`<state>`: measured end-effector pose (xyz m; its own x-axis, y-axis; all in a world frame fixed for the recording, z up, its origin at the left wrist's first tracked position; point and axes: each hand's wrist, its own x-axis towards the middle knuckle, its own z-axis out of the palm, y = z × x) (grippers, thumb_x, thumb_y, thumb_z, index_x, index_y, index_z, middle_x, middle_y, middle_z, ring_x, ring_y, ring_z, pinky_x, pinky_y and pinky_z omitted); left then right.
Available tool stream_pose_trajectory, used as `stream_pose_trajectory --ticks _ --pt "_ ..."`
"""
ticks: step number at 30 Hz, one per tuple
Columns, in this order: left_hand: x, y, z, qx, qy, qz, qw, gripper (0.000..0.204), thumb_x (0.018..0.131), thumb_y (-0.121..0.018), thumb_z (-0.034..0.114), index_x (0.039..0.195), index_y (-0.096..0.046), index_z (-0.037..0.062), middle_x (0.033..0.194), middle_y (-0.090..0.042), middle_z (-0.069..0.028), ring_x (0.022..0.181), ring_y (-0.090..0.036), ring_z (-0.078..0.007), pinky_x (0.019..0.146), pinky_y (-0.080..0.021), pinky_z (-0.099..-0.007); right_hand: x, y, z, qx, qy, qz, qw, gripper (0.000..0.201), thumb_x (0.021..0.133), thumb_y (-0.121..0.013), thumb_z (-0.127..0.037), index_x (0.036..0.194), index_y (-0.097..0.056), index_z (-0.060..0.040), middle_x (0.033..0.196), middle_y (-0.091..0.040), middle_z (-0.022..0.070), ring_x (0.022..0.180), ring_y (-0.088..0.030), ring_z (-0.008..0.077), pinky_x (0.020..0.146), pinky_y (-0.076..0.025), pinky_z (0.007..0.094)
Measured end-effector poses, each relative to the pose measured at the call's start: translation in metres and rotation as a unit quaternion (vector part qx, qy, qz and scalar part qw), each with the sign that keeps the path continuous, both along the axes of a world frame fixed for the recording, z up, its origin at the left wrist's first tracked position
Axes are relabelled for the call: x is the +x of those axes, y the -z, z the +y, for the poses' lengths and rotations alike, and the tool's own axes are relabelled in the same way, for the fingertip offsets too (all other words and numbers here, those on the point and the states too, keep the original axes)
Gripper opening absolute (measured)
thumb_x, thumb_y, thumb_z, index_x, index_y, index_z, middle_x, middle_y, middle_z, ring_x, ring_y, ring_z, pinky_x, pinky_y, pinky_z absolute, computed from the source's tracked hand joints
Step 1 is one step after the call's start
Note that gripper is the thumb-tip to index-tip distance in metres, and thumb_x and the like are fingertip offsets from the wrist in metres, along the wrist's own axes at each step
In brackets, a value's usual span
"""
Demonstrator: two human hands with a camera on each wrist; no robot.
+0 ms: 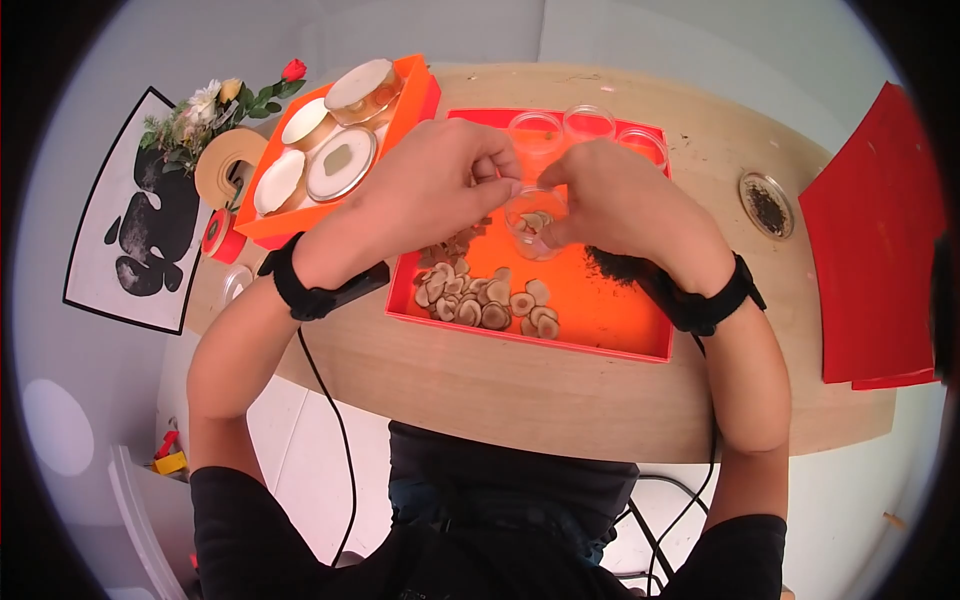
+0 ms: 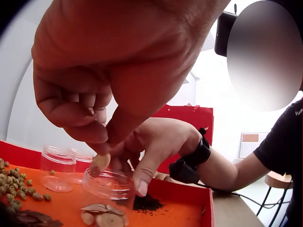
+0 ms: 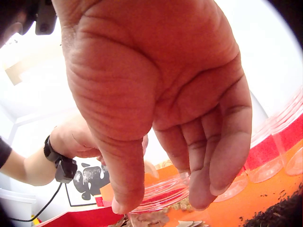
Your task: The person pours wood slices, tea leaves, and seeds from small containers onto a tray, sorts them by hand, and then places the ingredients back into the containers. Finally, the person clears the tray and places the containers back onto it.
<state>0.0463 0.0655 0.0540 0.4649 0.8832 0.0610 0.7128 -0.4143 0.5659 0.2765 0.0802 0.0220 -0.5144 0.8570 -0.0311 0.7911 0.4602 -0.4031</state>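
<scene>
My left hand (image 1: 435, 180) pinches a pale dried slice (image 2: 100, 163) between thumb and fingers, just above the mouth of a clear plastic jar (image 2: 110, 189). The jar stands in an orange-lined red box lid (image 1: 590, 325). Several brown-rimmed slices (image 2: 111, 219) lie in the bottom of it. My right hand (image 1: 625, 205) holds the jar by its sides, thumb on the near side and fingers on the far side. A heap of similar slices (image 1: 485, 305) is spread along the front of the lid, left of the jar.
More clear jars (image 1: 588, 122) stand along the lid's back edge. Dark dried bits (image 1: 618, 268) lie near my right wrist, and greenish buds (image 2: 16, 187) and brown flakes (image 2: 38, 219) to the left. An orange box (image 1: 425, 90) holds several round containers. A dish of dark bits (image 1: 768, 208) sits right.
</scene>
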Motion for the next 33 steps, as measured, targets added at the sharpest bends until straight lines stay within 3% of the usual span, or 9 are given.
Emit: stream_pose_trajectory --ticks 2,5,11,12,14,16,25,29,33 --pt "0.001 -0.002 -0.007 -0.011 -0.012 0.004 1.000 0.015 0.101 -0.079 0.013 0.095 -0.073 0.0001 0.076 -0.069 0.0022 0.066 -0.060 -0.0043 0.061 -0.049 -0.0268 0.004 0.003 -0.001 0.039 -0.006 0.052 0.998 0.060 0.074 -0.097 -0.031 0.123 -0.082 0.0021 0.102 -0.078 0.0181 0.099 -0.076 0.0336 0.085 -0.060 0.0459" --pt "-0.002 0.010 -0.023 -0.041 -0.027 0.000 0.999 0.013 0.099 -0.079 0.010 0.095 -0.073 -0.0003 0.075 -0.071 -0.0007 0.065 -0.064 -0.0081 0.061 -0.050 -0.0291 0.000 -0.007 -0.002 -0.020 0.001 -0.035 0.999 0.061 0.074 -0.097 -0.031 0.123 -0.082 0.0023 0.103 -0.078 0.0176 0.099 -0.076 0.0339 0.087 -0.060 0.0456" --pt "0.007 0.046 -0.043 -0.060 0.045 0.135 0.988 0.024 0.095 -0.087 0.022 0.104 -0.077 0.0027 0.080 -0.078 -0.0099 0.070 -0.075 -0.0263 0.066 -0.056 -0.0405 0.003 0.002 0.001 0.012 -0.014 0.007 1.000 0.064 0.074 -0.098 -0.032 0.126 -0.081 0.0006 0.103 -0.079 0.0163 0.102 -0.075 0.0351 0.092 -0.059 0.0456" --pt "0.008 0.052 -0.043 -0.075 0.052 0.146 0.985 0.027 0.094 -0.088 0.025 0.106 -0.077 0.0039 0.081 -0.078 -0.0102 0.074 -0.076 -0.0300 0.068 -0.056 -0.0442 0.005 0.012 0.001 0.050 -0.020 0.049 0.997 0.056 0.072 -0.098 -0.030 0.114 -0.079 0.0021 0.100 -0.077 0.0186 0.098 -0.075 0.0373 0.087 -0.059 0.0470" --pt "0.011 0.053 -0.045 -0.071 0.062 0.168 0.981 0.027 0.094 -0.088 0.026 0.106 -0.076 0.0044 0.080 -0.078 -0.0100 0.075 -0.077 -0.0299 0.069 -0.056 -0.0445 0.005 0.012 0.001 0.088 -0.025 0.090 0.992 0.049 0.070 -0.097 -0.027 0.103 -0.077 0.0036 0.097 -0.075 0.0209 0.094 -0.074 0.0395 0.082 -0.058 0.0484" --pt "0.011 0.056 -0.044 -0.068 0.071 0.190 0.977 0.027 0.094 -0.088 0.026 0.107 -0.076 0.0049 0.080 -0.078 -0.0098 0.076 -0.077 -0.0298 0.069 -0.056 -0.0448 0.003 -0.003 -0.002 0.023 -0.012 0.030 0.999 0.067 0.072 -0.100 -0.033 0.126 -0.081 0.0014 0.102 -0.079 0.0171 0.103 -0.075 0.0357 0.093 -0.059 0.0456" --pt "0.003 0.050 -0.039 -0.102 0.085 0.151 0.980 0.025 0.094 -0.087 0.024 0.098 -0.072 0.0048 0.078 -0.075 -0.0090 0.071 -0.074 -0.0279 0.068 -0.055 -0.0430 0.000 -0.007 -0.001 -0.002 -0.007 -0.008 1.000 0.066 0.071 -0.101 -0.033 0.124 -0.082 0.0014 0.103 -0.079 0.0181 0.104 -0.076 0.0350 0.092 -0.059 0.0449" --pt "-0.001 0.020 -0.035 -0.126 0.079 0.105 0.983 0.021 0.096 -0.086 0.018 0.092 -0.070 0.0038 0.076 -0.071 -0.0057 0.063 -0.067 -0.0183 0.061 -0.050 -0.0354 -0.002 -0.011 -0.001 -0.033 0.002 -0.039 0.999 0.065 0.071 -0.101 -0.034 0.123 -0.082 0.0005 0.108 -0.078 0.0182 0.105 -0.075 0.0343 0.092 -0.059 0.0450" --pt "0.002 -0.004 -0.020 -0.099 0.017 0.023 0.995 0.020 0.099 -0.085 0.014 0.092 -0.070 0.0024 0.074 -0.069 -0.0016 0.061 -0.064 -0.0110 0.058 -0.047 -0.0290 0.003 0.008 0.000 0.045 -0.013 0.045 0.998 0.063 0.072 -0.100 -0.037 0.118 -0.082 0.0015 0.101 -0.078 0.0171 0.098 -0.075 0.0349 0.087 -0.059 0.0456"
